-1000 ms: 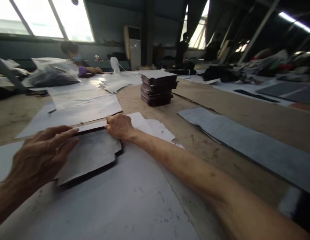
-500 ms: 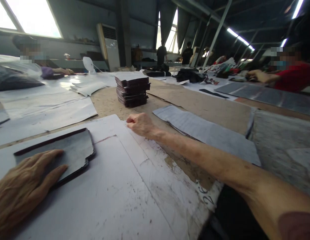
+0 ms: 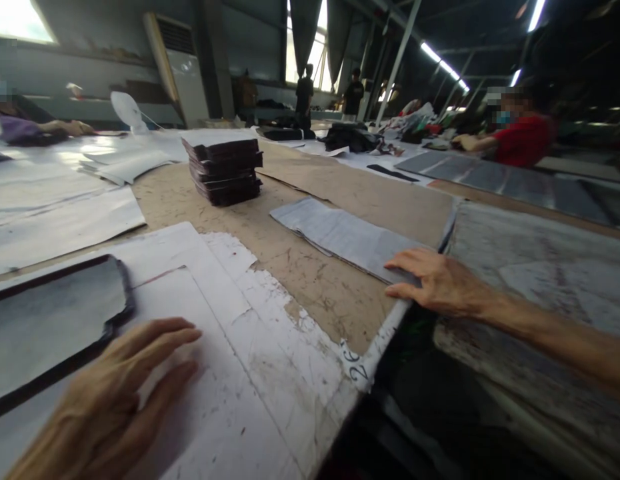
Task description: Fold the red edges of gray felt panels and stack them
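My left hand (image 3: 125, 390), fingers apart, hovers over or rests on the white paper sheet (image 3: 230, 427); I cannot tell which. Just beyond it lies a flat grey panel (image 3: 50, 320) with dark folded edges, cut off by the left border of the view. At the table's edge my right hand (image 3: 440, 283) has its fingers on the near end of a stack of pale grey strips (image 3: 340, 230). Its thumb is apart from the fingers, and the strips lie flat on the table. A pile of dark-edged pieces (image 3: 224, 172) stands farther back.
Loose white sheets (image 3: 125, 167) lie at the back left. Beyond the table edge at right is a worn grey surface (image 3: 520, 247), with a dark gap before it. Co-workers sit at far left and at right, one in a red shirt (image 3: 525, 137).
My right hand has opened from a fist and moved right to the grey strips. My left hand has come off the dark-edged panel onto the paper. The view has turned right.
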{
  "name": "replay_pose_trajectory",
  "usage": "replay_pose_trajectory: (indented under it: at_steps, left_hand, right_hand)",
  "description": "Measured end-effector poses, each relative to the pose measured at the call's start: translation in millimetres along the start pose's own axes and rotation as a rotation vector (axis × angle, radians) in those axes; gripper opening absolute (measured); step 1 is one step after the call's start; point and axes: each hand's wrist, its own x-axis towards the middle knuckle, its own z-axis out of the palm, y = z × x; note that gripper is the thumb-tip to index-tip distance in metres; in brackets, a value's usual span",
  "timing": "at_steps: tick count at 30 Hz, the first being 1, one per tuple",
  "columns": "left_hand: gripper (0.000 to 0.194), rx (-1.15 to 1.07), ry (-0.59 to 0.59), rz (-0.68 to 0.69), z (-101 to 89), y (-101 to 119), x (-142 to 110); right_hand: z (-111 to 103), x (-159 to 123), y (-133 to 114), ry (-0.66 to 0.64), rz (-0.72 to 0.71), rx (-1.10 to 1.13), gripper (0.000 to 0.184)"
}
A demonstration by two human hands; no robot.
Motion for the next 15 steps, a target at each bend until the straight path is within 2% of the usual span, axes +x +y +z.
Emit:
replay_pose_trajectory:
  at_steps: [3,6,15]
  left_hand:
    - [0.023,-0.109,-0.074,0.073,12.1,39.6,15.5]
    - [0.021,-0.197,-0.108,0.09,17.9,61.8,24.2]
    - [0.016,-0.341,-0.192,0.121,28.5,83.3,21.0]
  right_hand:
    - [6.7,-3.4,1.6,0.025,-0.023,0.017,0.016]
    - [8.2,-0.1,6.2,0.004,-0.069,0.064,0.008]
    - [6.5,6.0,29.7,-0.028,-0.169,0.319,0.008]
